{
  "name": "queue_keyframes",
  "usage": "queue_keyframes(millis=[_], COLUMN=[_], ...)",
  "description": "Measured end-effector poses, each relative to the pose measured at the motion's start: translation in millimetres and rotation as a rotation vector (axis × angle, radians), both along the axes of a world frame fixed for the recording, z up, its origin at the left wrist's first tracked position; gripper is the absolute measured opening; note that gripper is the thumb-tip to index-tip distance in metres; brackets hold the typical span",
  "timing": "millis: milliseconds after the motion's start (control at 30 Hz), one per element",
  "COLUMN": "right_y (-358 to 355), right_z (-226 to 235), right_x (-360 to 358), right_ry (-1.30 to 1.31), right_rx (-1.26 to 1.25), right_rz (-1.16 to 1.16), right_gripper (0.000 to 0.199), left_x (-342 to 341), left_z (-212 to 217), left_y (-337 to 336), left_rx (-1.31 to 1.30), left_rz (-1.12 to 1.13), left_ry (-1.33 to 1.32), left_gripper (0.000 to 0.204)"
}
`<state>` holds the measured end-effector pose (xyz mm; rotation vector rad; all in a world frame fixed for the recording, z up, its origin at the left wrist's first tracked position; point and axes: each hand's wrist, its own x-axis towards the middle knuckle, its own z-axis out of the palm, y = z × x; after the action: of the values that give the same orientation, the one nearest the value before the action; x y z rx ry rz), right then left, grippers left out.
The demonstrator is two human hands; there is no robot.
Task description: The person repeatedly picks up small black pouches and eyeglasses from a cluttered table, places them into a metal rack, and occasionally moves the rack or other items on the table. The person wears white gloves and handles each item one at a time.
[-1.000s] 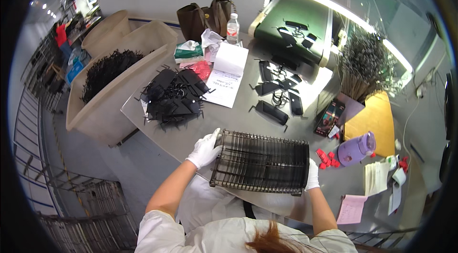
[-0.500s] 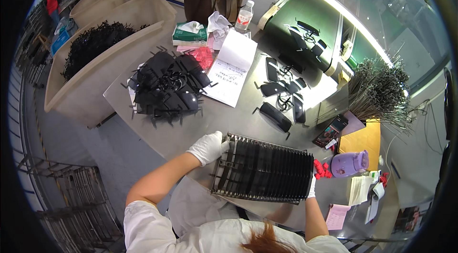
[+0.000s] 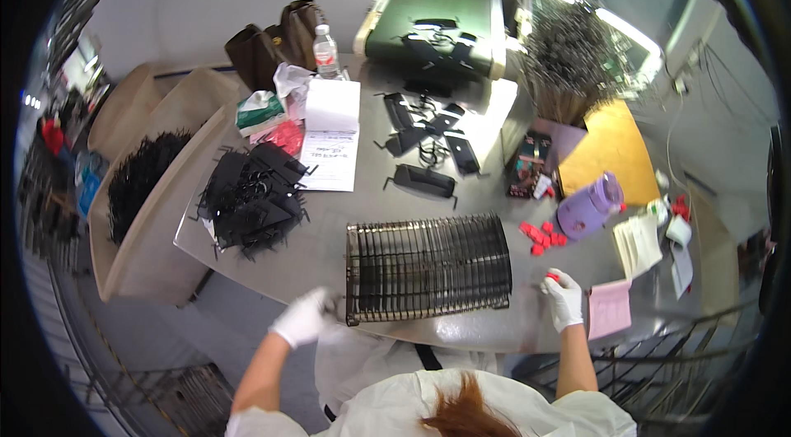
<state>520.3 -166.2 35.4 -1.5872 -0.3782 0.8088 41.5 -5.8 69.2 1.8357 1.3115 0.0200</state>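
Two gloved hands flank a black wire rack [image 3: 426,270] that lies flat on the grey tabletop [image 3: 329,252], near its near edge. Left hand [image 3: 303,316]: white glove, fingers curled at the rack's near-left corner, touching or just beside the frame; a firm grip cannot be confirmed from this view. Right hand [image 3: 563,297]: white glove, apart from the rack's right end, fingertips pinched on a small red piece [image 3: 550,276]. More small red caps [image 3: 540,237] lie scattered just beyond it, beside a purple jug [image 3: 587,208]. Judgement: the step in hand looks like positioning the rack with the left hand while the right fetches a red piece; the next move would call for bringing that piece across to the rack's right end, with the left hand steadying the corner. Far left of the rack sits a heap of black strap parts [image 3: 251,194]; beyond it an open paper booklet [image 3: 331,140] and a clear water bottle [image 3: 325,50]. A cardboard bin [image 3: 156,223] of black parts stands at the tabletop's left.
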Motion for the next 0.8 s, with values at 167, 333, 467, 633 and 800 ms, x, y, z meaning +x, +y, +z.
queue_keyframes(millis=[167, 333, 467, 633, 800], right_y=[-67.1, -37.2, 23.4, 54.5, 73.0], right_z=[18.7, 67.9, 92.5, 79.5, 68.1], right_x=[-51.4, -95.8, -137.9, -163.1, -168.2], right_ry=[0.185, -0.758, -0.853, -1.182, -1.231], right_rx=[-0.199, 0.181, 0.346, 0.202, -0.114], right_rz=[0.478, 0.756, 0.503, 0.326, 0.323], right_gripper=[0.017, 0.023, 0.023, 0.019, 0.040], left_x=[39.2, 48.7, 60.6, 70.3, 83.1], left_z=[1.5, 71.8, 97.9, 78.6, 77.4], left_y=[-58.7, -67.7, -70.9, -50.9, -67.6], left_rx=[0.365, 0.672, 1.143, 0.909, 0.700], left_rz=[0.194, 0.022, -0.237, 0.227, 0.265], left_ry=[0.156, 0.365, 0.285, -0.169, -0.274], left_gripper=[0.033, 0.023, 0.019, 0.031, 0.026])
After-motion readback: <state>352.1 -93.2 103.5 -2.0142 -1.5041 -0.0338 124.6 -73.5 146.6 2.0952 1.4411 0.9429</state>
